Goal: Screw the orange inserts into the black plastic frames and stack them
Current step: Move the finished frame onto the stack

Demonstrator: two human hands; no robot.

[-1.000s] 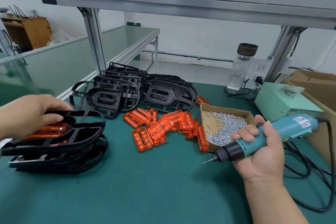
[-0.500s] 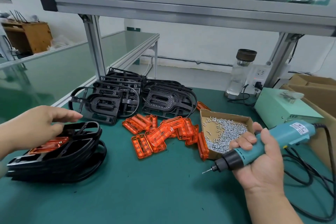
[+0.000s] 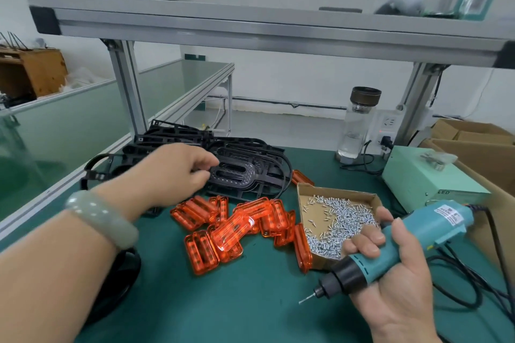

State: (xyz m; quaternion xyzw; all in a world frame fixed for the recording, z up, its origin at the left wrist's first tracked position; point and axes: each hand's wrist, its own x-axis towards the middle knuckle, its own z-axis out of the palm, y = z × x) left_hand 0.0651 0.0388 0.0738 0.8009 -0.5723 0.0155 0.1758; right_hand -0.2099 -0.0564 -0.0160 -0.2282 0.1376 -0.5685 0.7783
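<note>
Lying on the mat [image 3: 223,312]: inserts [image 3: 231,227] in the middle, frames [image 3: 250,164] just behind, box [image 3: 334,194] holding screws [image 3: 342,217] at their right. Standing behind the box: bottle [image 3: 358,125], controller [image 3: 423,175] to its right. Sitting near left: stack [image 3: 119,278].

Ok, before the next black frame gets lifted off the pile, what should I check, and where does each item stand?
1. Left hand on a black frame in the rear pile: fingers reach it, firm grip cannot tell.
2. Right hand holds the electric screwdriver: ok.
3. Screwdriver bit touches nothing: ok.
4. Orange inserts lie loose left of the tray: ok.
5. Screws in the cardboard tray: ok.
6. Finished stack under the left forearm, mostly hidden: cannot tell.
</note>
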